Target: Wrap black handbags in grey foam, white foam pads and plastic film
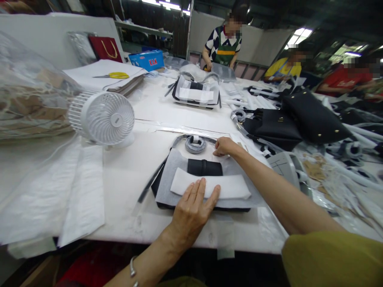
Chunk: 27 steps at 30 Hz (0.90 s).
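Observation:
In the head view, a black handbag point(203, 208) lies on the table in front of me, covered by a grey-white tissue sheet point(167, 181). A folded white padding strip point(233, 186) rests across the sheet, below a black strap tab point(205, 167). My left hand point(194, 203) lies flat on the strip, fingers stretched out. Above the bag, my right hand point(224, 146) is closed at the right end of a plastic-wrapped handle point(179, 139); its fingertips are partly hidden. Between handle and bag sits a coiled, wrapped strap point(195, 144).
A white fan point(109, 118) stands left, by a large plastic bag point(32, 91). Yellow scissors point(118, 75) lie on stacked sheets. Another wrapped handbag point(196, 95) is farther back. Black bags point(314, 115) pile up at right, near a grey device point(287, 169). Several people work beyond.

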### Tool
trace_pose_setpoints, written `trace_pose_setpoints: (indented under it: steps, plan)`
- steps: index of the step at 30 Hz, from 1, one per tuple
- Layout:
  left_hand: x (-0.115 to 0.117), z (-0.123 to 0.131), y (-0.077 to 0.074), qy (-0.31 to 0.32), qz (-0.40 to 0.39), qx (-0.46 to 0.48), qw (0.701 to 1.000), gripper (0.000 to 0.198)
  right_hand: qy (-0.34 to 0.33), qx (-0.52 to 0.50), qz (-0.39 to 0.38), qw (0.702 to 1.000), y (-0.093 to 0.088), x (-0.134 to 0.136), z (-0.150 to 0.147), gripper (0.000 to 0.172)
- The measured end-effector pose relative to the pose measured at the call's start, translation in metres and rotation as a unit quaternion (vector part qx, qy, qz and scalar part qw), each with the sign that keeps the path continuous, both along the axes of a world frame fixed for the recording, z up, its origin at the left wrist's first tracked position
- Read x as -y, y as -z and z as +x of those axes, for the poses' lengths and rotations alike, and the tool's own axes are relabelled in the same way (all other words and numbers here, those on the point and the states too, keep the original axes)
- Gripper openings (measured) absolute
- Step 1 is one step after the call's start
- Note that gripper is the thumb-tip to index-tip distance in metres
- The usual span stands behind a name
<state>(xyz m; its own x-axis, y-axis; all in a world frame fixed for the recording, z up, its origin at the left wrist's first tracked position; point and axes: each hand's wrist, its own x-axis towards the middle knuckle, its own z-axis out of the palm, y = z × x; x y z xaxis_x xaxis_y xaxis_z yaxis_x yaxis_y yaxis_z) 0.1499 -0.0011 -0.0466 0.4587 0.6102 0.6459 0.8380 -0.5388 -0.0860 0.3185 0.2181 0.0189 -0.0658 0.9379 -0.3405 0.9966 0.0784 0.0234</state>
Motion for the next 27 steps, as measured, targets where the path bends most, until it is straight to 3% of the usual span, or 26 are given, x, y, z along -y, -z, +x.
trace_pose_setpoints:
  steps: [7,12,16,21,27]
  plan:
    - [-0.001,0.001,0.0,0.005,0.007,0.004,1.0,0.039,0.026,-0.025,0.005,0.999,0.0,0.01,-0.007,0.018]
    - [-0.001,0.001,0.0,0.004,0.012,0.0,1.0,0.041,0.081,-0.048,-0.02,0.995,0.0,0.01,0.002,0.013]
    - [-0.001,0.0,0.001,0.005,0.01,0.002,1.0,0.041,0.107,-0.078,-0.029,0.991,0.003,0.002,0.003,0.025]
    - [0.0,0.0,0.001,0.004,0.011,-0.005,1.0,0.043,0.129,-0.14,-0.004,0.982,0.011,-0.007,-0.003,0.056]
    - [-0.001,0.001,0.0,0.004,0.009,0.005,1.0,0.04,0.163,-0.285,0.011,0.944,0.018,0.002,0.013,0.068]
